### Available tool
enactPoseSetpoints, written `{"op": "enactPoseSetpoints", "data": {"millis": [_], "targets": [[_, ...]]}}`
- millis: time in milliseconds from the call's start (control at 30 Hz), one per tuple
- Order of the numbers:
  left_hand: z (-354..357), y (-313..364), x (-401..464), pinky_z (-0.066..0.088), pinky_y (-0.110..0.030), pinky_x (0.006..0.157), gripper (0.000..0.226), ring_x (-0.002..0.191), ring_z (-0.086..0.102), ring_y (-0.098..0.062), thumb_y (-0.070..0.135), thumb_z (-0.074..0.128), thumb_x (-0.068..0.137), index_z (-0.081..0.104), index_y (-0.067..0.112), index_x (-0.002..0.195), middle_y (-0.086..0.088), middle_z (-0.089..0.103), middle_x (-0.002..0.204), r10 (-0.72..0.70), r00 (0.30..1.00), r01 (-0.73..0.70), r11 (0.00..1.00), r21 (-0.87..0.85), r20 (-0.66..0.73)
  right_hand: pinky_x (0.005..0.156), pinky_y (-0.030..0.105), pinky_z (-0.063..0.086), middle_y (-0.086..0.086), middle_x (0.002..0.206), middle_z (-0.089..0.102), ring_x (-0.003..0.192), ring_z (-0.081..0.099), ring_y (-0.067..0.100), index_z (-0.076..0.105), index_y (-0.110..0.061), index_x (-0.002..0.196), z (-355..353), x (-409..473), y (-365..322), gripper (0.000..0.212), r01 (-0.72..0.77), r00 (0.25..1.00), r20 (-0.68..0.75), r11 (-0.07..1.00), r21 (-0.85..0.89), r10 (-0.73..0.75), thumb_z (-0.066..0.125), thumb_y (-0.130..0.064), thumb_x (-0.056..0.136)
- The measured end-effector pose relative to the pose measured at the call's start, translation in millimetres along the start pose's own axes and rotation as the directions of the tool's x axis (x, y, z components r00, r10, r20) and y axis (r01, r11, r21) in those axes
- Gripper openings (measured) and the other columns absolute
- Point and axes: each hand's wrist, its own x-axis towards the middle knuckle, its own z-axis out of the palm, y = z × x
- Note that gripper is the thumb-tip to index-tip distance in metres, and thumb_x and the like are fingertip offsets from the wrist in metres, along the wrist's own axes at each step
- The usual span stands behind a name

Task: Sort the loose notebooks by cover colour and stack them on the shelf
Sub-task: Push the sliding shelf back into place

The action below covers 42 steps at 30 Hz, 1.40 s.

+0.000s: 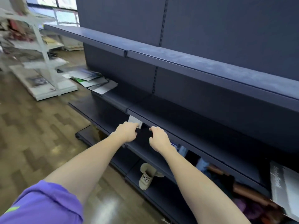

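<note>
1. My left hand [127, 132] and right hand [159, 139] curl their fingers around a black notebook [144, 135] at the dark shelf [202, 126] edge.
2. Loose notebooks [92, 80] lie piled further along the shelf to my left.

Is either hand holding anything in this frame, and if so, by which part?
Both hands appear to grip a dark notebook by its side edges: left hand on the left edge, right hand on the right.

Purple short sleeve [43, 206] with lime-green stripe [12, 209]
</note>
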Motion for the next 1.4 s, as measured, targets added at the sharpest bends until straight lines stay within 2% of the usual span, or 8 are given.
{"op": "enactPoseSetpoints", "data": {"millis": [100,433,533,833,967,1100,1233,1400], "targets": [[-21,-47,9,0.044,-0.043,0.095,0.044,0.121,0.052,-0.031,0.029,0.049,0.098,0.044,0.022,0.142,-0.008,0.055,0.134,-0.015,0.999,0.018,0.997,0.074,-0.032,0.103,0.043,0.041,0.009,0.133,0.053,0.123,0.050,0.031,0.050,-0.013,0.132,12,32,-46,0.039,0.068,0.998,-0.007,0.997,-0.043,-0.068,0.051,-0.013,0.093],[-62,-190,70,0.046,-0.044,0.100,0.047,0.125,0.052,-0.030,0.031,0.053,0.098,0.044,0.022,0.143,-0.005,0.052,0.141,-0.130,0.990,0.126,0.989,-0.080,-0.048,0.101,0.045,0.044,0.007,0.137,0.050,0.124,0.051,0.027,0.046,-0.017,0.139,55,146,-137,0.046,0.041,0.997,0.057,0.997,0.066,-0.045,0.048,-0.011,0.093],[-74,-233,106,0.045,-0.045,0.102,0.047,0.127,0.050,-0.029,0.032,0.054,0.098,0.044,0.022,0.143,-0.005,0.052,0.142,-0.142,0.988,0.136,0.986,-0.095,-0.054,0.096,0.037,0.042,0.004,0.141,0.047,0.127,0.047,0.026,0.045,-0.018,0.141,66,197,-160,0.047,0.041,0.997,0.059,0.993,0.111,-0.047,0.046,-0.009,0.095],[-118,-342,218,0.046,-0.045,0.097,0.047,0.127,0.046,-0.032,0.030,0.050,0.098,0.043,0.022,0.144,-0.009,0.051,0.141,-0.147,0.989,0.148,0.984,0.098,-0.025,0.102,0.041,0.042,0.011,0.134,0.051,0.120,0.051,0.031,0.048,-0.012,0.137,97,349,-229,0.042,0.079,0.995,0.044,0.988,0.129,-0.086,0.048,-0.011,0.095],[-122,-381,259,0.046,-0.045,0.095,0.042,0.123,0.046,-0.032,0.028,0.049,0.098,0.045,0.020,0.140,-0.009,0.051,0.136,-0.146,0.989,0.148,0.983,0.104,-0.032,0.109,0.039,0.036,0.011,0.142,0.047,0.128,0.044,0.030,0.047,-0.012,0.141,118,404,-253,0.045,0.088,0.994,0.052,0.991,0.100,-0.094,0.048,-0.014,0.095],[-123,-410,289,0.045,-0.042,0.092,0.042,0.121,0.047,-0.031,0.026,0.048,0.098,0.046,0.017,0.138,-0.009,0.051,0.131,-0.104,0.994,0.106,0.990,0.095,-0.021,0.115,0.039,0.029,0.010,0.152,0.038,0.139,0.034,0.029,0.039,-0.011,0.146,132,440,-277,0.051,0.102,0.991,0.082,0.995,0.009,-0.102,0.051,-0.021,0.097],[-124,-432,327,0.044,-0.040,0.082,0.026,0.111,0.050,-0.031,0.028,0.048,0.098,0.051,0.014,0.119,-0.011,0.055,0.118,-0.019,1.000,0.019,0.996,0.085,-0.005,0.120,0.039,0.021,0.008,0.163,0.022,0.150,0.019,0.028,0.024,-0.010,0.155,144,471,-292,0.065,0.120,0.982,0.155,0.991,-0.056,-0.111,0.051,-0.031,0.099],[-119,-444,369,0.044,-0.040,0.093,0.044,0.121,0.050,-0.034,0.022,0.052,0.095,0.048,0.015,0.138,-0.012,0.054,0.133,0.131,0.988,-0.136,0.989,0.057,0.077,0.118,0.043,0.027,0.013,0.160,0.025,0.145,0.026,0.034,0.025,-0.007,0.154,152,478,-278,0.082,-0.111,0.980,0.146,0.982,-0.150,0.133,0.053,-0.055,0.094]]}}
